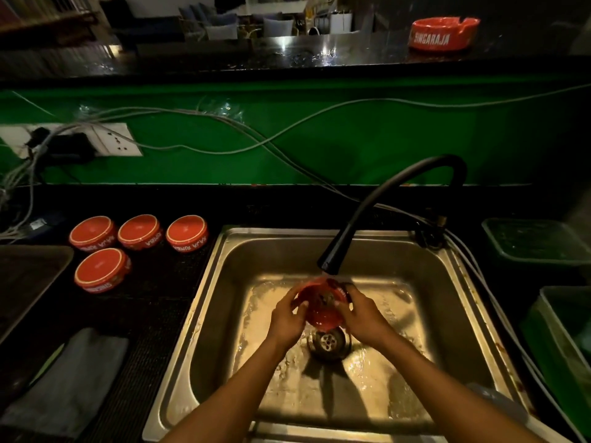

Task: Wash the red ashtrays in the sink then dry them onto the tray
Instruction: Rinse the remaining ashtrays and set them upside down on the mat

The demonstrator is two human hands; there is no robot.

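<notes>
Over the steel sink (pixel 230 282) I hold a red ashtray (pixel 321 306) tilted under the running black faucet (pixel 332 260). My left hand (pixel 286 318) grips its left rim and my right hand (pixel 361 316) grips its right side, thumb inside the bowl. Several more red ashtrays lie upside down on the black counter to the left, among them one (pixel 92 233) at the back and one (pixel 102 270) nearer me. One more red ashtray (pixel 444 33) stands upright on the high bar top. A dark metal tray (pixel 28 276) lies at the far left.
A grey cloth (pixel 73 378) lies on the counter at lower left. Green plastic bins (pixel 540 241) stand right of the sink. Cables and a wall socket (pixel 105 139) run along the green wall. The drain (pixel 329 342) sits below my hands.
</notes>
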